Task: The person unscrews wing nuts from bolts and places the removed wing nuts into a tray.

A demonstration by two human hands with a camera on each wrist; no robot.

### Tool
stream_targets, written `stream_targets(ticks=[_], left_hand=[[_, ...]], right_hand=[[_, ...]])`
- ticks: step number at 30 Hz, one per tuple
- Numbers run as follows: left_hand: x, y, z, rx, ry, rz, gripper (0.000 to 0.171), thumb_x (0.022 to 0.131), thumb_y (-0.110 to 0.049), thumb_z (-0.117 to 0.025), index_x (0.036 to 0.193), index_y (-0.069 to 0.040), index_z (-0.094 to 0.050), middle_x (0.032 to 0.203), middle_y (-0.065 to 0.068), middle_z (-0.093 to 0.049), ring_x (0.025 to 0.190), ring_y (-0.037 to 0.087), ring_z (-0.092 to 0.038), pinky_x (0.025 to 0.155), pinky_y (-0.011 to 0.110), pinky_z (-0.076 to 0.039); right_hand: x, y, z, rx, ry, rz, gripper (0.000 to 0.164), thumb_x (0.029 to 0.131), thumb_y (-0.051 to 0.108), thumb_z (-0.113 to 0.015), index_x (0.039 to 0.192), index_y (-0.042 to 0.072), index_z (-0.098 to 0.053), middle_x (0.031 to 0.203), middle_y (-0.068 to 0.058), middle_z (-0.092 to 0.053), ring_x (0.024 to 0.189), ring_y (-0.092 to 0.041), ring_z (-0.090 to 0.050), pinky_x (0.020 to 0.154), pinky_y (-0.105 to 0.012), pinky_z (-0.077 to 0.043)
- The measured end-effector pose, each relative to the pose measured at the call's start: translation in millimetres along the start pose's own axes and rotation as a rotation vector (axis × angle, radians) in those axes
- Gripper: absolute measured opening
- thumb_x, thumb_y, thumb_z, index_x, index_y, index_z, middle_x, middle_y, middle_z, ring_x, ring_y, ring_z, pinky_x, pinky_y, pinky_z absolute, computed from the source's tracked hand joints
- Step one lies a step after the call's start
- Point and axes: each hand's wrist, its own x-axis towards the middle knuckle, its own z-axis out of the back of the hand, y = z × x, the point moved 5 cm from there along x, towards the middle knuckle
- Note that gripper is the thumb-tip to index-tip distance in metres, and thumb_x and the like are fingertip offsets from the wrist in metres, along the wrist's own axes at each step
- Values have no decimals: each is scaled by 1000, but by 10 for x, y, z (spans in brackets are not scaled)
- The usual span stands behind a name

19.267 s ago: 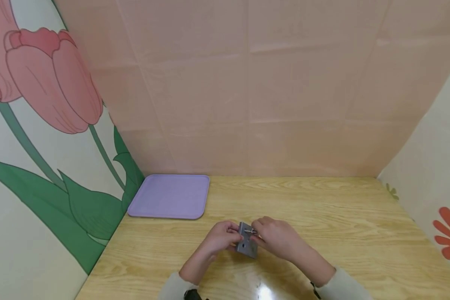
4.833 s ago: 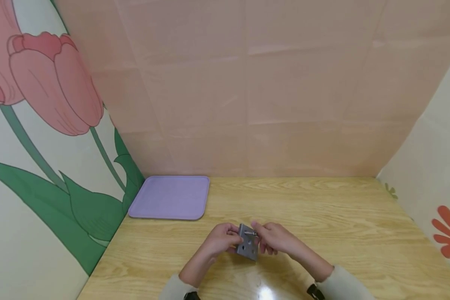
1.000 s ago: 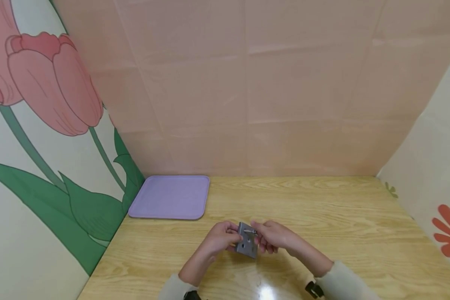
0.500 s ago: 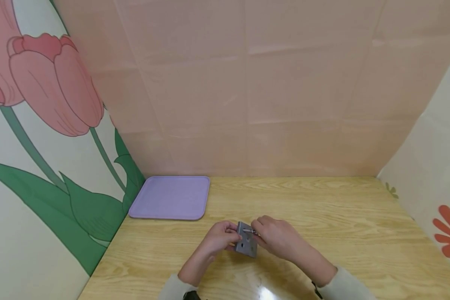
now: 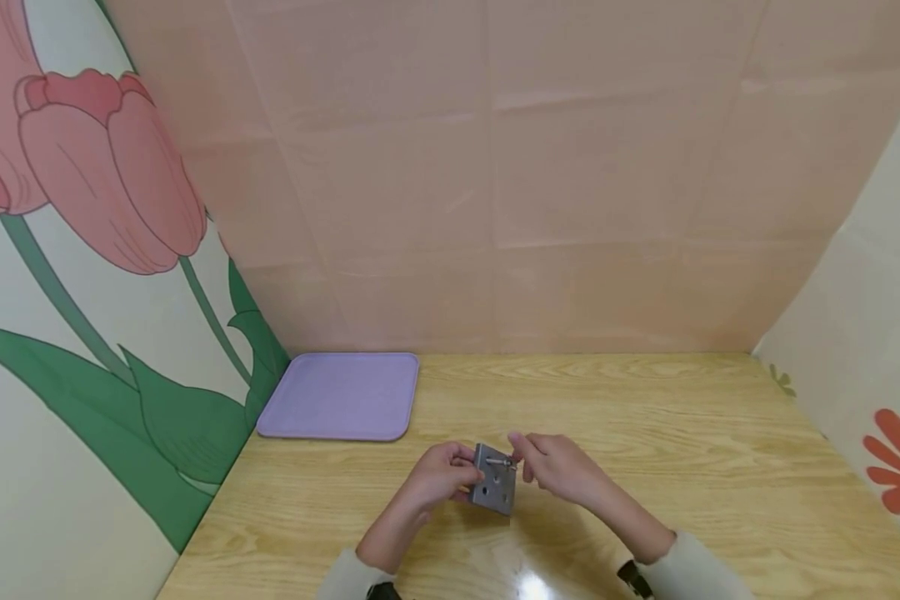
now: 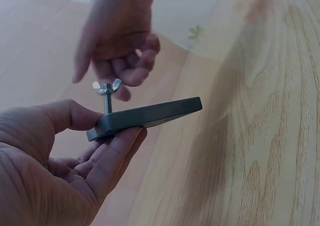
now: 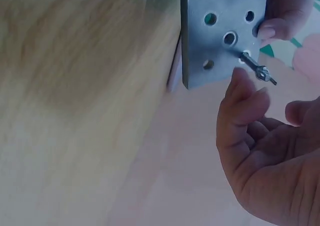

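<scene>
My left hand (image 5: 441, 477) pinches one corner of a grey metal plate (image 5: 493, 493) between thumb and fingers, holding it tilted above the table. The right wrist view shows several round holes in the plate (image 7: 195, 40). A threaded bolt (image 6: 107, 104) stands out from the hole near the gripped corner, with a wing nut (image 6: 107, 89) partway along it, near its free end and well away from the plate face. Close beside the wing nut is my right hand (image 5: 566, 471), its fingers loosely bent and its thumb apart from them. Nothing is pinched in it; whether a fingertip touches the bolt is unclear.
A purple tray (image 5: 337, 396) lies at the back left of the wood-grain table (image 5: 645, 417). A pinkish sheet (image 5: 487, 167) covers the back, and flower-printed panels (image 5: 112, 167) stand at the sides.
Over the last second my right fingers come off the wing nut after gripping it, and the hand draws slightly right. My left hand and the plate stay nearly still; the wing nut remains on the bolt.
</scene>
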Motion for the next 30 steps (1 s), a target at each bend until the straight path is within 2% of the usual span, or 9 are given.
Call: stream_targets(ticks=[4,7,13,18,20,22,24,27,30], left_hand=[[0,0,-1,0,5,-4,26,83,1,-69,108,7,-64,87,8,-69,77,18,-68,64,35,-62],[-4,-1,-3,-2,6,-5,26,82,1,-69,107,7,-64,87,7,-69,77,18,-68,65,35,-62],[-3,11,-10,-1,6,3,25,82,1,-69,106,7,-64,86,7,-69,78,18,-68,65,35,-62],[-6,15,-15,5,12,10,24,83,1,-69,106,7,-64,87,8,-70,78,18,-68,65,35,-62],[-8,16,-14,9,13,11,24,84,0,-69,106,6,-65,89,9,-71,78,18,-69,64,34,-61],[-10,14,-15,7,14,9,24,84,0,-69,107,7,-65,91,10,-72,79,18,-69,64,34,-61],[-7,13,-12,7,13,8,24,84,0,-69,107,7,-65,92,11,-73,79,18,-69,64,33,-61],[-1,12,-11,-3,16,3,25,83,1,-68,107,7,-65,90,10,-72,78,18,-69,63,32,-61],[5,14,-10,-11,17,4,24,82,1,-69,105,7,-66,86,7,-71,76,16,-68,62,30,-60]], right_hand=[[1,-106,-59,205,95,-174,67,104,59,-37,94,1,-70,72,-8,-68,55,-18,-54,47,-28,-44],[-5,-131,-100,255,145,-221,69,103,62,-38,91,1,-69,73,-10,-69,55,-16,-52,47,-25,-40],[5,-102,-147,266,200,-204,65,104,57,-41,86,0,-68,68,-8,-67,51,-12,-48,45,-22,-36],[10,-80,-151,237,206,-183,59,105,51,-45,84,1,-68,64,-4,-64,50,-11,-47,44,-22,-36],[9,-50,-135,158,189,-119,55,105,49,-47,84,3,-69,65,-3,-63,51,-11,-48,44,-24,-39],[0,7,-108,2,145,9,47,103,46,-52,88,6,-70,66,1,-63,53,-8,-50,45,-24,-41],[-19,89,-84,-240,66,197,37,101,41,-59,91,7,-70,67,4,-62,53,-5,-49,46,-22,-42],[-70,206,-81,-625,-105,478,24,93,34,-72,92,10,-69,70,8,-61,56,-2,-48,46,-18,-40],[-120,264,-106,-863,-245,674,25,85,31,-81,89,12,-66,72,6,-62,59,-5,-51,44,-17,-40]])
